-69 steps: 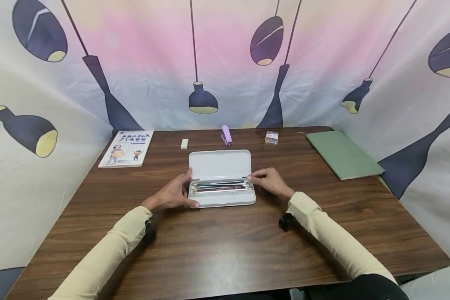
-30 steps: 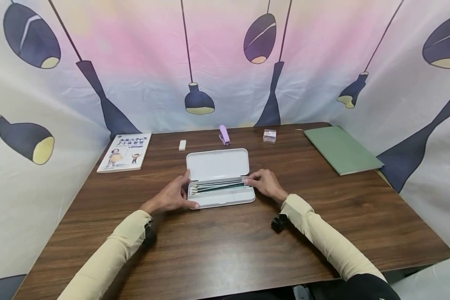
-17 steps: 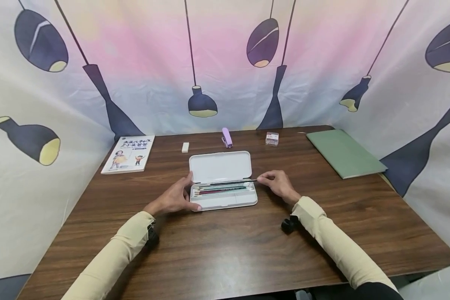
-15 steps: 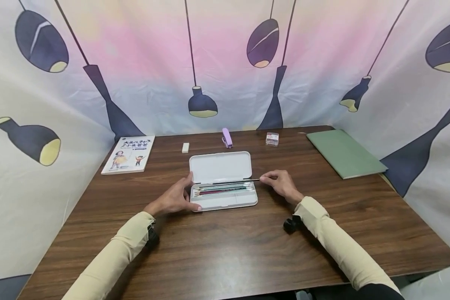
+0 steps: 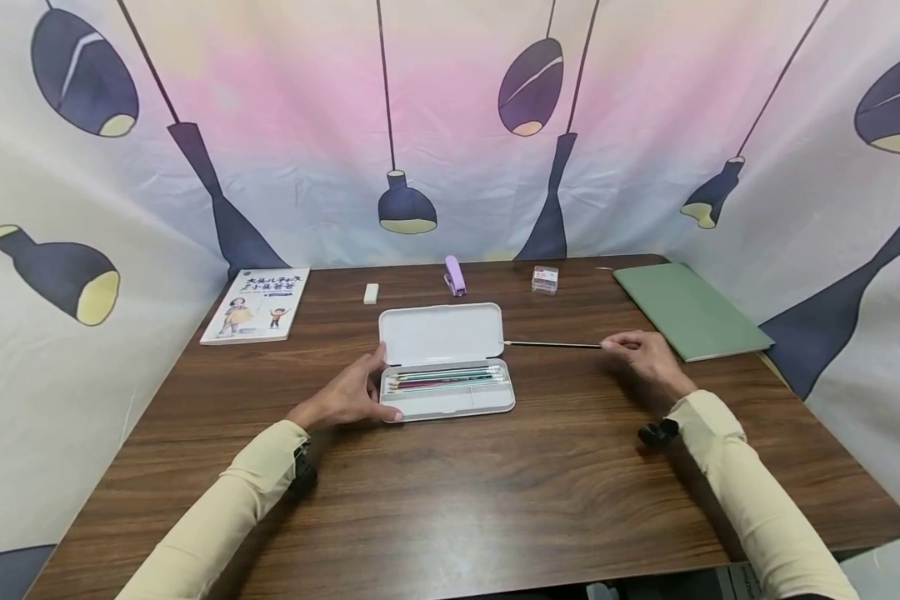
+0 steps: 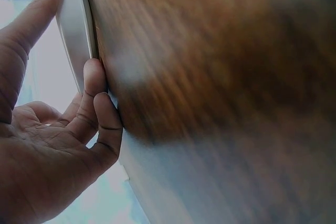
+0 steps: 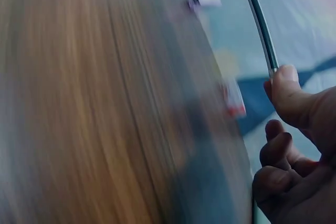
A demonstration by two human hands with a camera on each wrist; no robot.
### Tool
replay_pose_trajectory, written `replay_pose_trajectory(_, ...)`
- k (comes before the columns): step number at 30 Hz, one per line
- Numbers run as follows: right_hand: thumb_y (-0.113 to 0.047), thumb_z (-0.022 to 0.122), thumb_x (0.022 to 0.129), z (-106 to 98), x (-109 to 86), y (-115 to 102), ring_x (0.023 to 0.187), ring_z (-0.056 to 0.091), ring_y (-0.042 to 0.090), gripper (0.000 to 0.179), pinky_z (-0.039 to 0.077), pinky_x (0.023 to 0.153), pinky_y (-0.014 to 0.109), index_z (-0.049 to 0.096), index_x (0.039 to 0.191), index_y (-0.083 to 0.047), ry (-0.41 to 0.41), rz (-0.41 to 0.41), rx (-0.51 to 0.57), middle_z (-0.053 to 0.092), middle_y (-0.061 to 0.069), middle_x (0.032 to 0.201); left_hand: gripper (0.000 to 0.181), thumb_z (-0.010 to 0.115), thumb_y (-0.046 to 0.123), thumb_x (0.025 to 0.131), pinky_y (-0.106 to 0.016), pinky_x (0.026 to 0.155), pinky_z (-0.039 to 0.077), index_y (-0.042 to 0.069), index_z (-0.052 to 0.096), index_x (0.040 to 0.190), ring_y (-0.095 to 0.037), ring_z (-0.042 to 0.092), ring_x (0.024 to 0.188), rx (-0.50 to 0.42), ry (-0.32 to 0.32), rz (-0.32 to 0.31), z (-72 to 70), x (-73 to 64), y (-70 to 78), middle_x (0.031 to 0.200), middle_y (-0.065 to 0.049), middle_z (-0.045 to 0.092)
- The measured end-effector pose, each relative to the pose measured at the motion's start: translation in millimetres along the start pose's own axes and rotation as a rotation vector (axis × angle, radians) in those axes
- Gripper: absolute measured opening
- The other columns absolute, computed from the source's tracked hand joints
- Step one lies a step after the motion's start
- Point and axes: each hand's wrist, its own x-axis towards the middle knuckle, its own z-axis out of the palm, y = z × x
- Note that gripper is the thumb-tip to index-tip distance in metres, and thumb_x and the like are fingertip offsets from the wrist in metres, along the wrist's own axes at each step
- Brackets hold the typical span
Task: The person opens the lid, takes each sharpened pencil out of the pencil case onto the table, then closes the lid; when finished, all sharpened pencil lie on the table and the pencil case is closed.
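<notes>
A white pencil case (image 5: pixel 427 407) lies on the table with its lid raised toward the back. Several pencils (image 5: pixel 442 378) rest in its rear compartment. My left hand (image 5: pixel 345 390) grips the case's left end, thumb at the front corner and fingers along the side; the left wrist view shows fingertips against the case wall (image 6: pixel 79 24). To the right of the case, my right hand (image 5: pixel 645 360) pinches one end of a dark pencil (image 5: pixel 553 344). The pencil points left, its sharpened tip near the lid's right edge. In the right wrist view, thumb and finger hold its end (image 7: pixel 260 19).
Behind the case are a white eraser (image 5: pixel 371 293), a purple stapler (image 5: pixel 454 276) and a small clear box (image 5: pixel 544 279). A children's book (image 5: pixel 257 306) lies at the back left. Close to my right hand is a green notebook (image 5: pixel 690 310). A printed curtain surrounds the table.
The right hand has pulled the dark pencil out of the case and carried it to the right, toward the green notebook. The left hand has stayed on the case.
</notes>
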Motion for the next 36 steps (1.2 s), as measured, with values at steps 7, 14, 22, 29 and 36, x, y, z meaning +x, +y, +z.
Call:
replay_pose_trajectory(7,-0.036,0.059,0.087,-18,-3.0,28,0.104,0.050,0.036,0.045,0.039,0.086,0.046,0.064,0.108,0.003,-0.064,0.098,0.035,0.057,0.024,0.112,0.121,0.085,0.033,0.060,-0.025,0.056,0.043,0.001,0.005,0.145,-0.015,0.049,0.068,0.017,0.003,0.014,-1.7,1.5,-0.4,0.109,-0.013,0.045)
replay_pose_trajectory(14,-0.037,0.060,0.087,-15,-5.7,36,0.101,0.051,0.035,0.042,0.040,0.083,0.045,0.066,0.105,0.000,-0.099,0.120,-0.020,0.057,0.022,0.112,0.121,0.085,0.034,0.060,-0.026,0.057,0.043,0.001,0.004,0.145,-0.015,0.049,0.069,0.022,-0.009,0.000,-1.3,2.1,1.2,0.111,-0.014,0.044)
replay_pose_trajectory(22,-0.033,0.067,0.082,-12,-3.4,39,0.091,0.056,0.031,0.033,0.043,0.078,0.043,0.071,0.095,-0.003,-0.089,0.053,-0.087,0.062,0.018,0.102,0.121,0.084,0.035,0.061,-0.025,0.058,0.042,0.001,0.004,0.145,-0.015,0.048,0.070,0.034,-0.002,0.003,-1.2,0.0,2.3,0.111,-0.014,0.043)
replay_pose_trajectory(29,-0.028,0.071,0.080,-9,-1.1,39,0.085,0.059,0.026,0.023,0.044,0.076,0.041,0.073,0.089,-0.007,-0.092,0.039,-0.105,0.066,0.013,0.095,0.120,0.084,0.035,0.062,-0.025,0.057,0.043,0.001,0.004,0.145,-0.015,0.049,0.069,0.029,0.001,0.004,-2.3,-0.7,-0.2,0.112,-0.013,0.043)
replay_pose_trajectory(36,-0.034,0.067,0.082,-13,-7.3,39,0.097,0.054,0.034,0.034,0.042,0.081,0.047,0.070,0.100,-0.005,-0.124,0.044,-0.067,0.059,0.019,0.110,0.121,0.084,0.035,0.061,-0.025,0.058,0.043,0.001,0.004,0.145,-0.015,0.049,0.070,0.026,-0.003,0.008,-1.9,-1.0,2.5,0.111,-0.013,0.044)
